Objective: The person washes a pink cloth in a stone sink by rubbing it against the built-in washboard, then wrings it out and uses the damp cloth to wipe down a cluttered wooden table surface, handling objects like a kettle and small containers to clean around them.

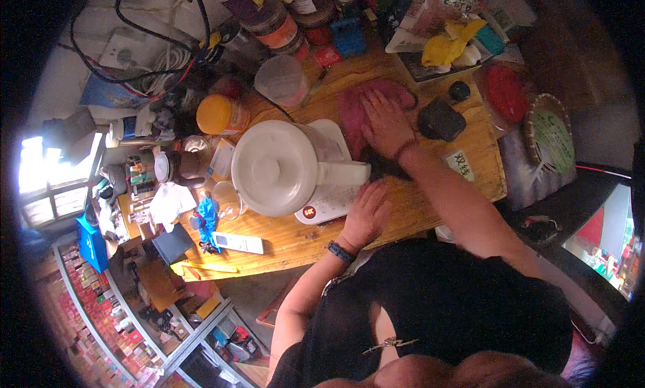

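A white lidded electric kettle (274, 167) stands on its white base (326, 206), its handle pointing right. A small red-lit display shows on the base. My left hand (367, 214), a dark band on its wrist, rests beside the base's right edge with its fingers stretched out, holding nothing. Behind the handle, my right hand (388, 124) lies flat on a dark red cloth (353, 109), fingers extended over it. The cloth is spread on the wooden table (295, 243), just past the base. Right of that hand is a black lumpy object (441, 121).
An orange-lidded jar (218, 114), a clear tub (282, 79) and several other jars crowd the back. A clear cup (229, 200), a white remote-like object (238, 243) and a blue bundle (207, 217) lie left. A yellow cloth-like item (450, 44) and a round basket (551, 136) are right.
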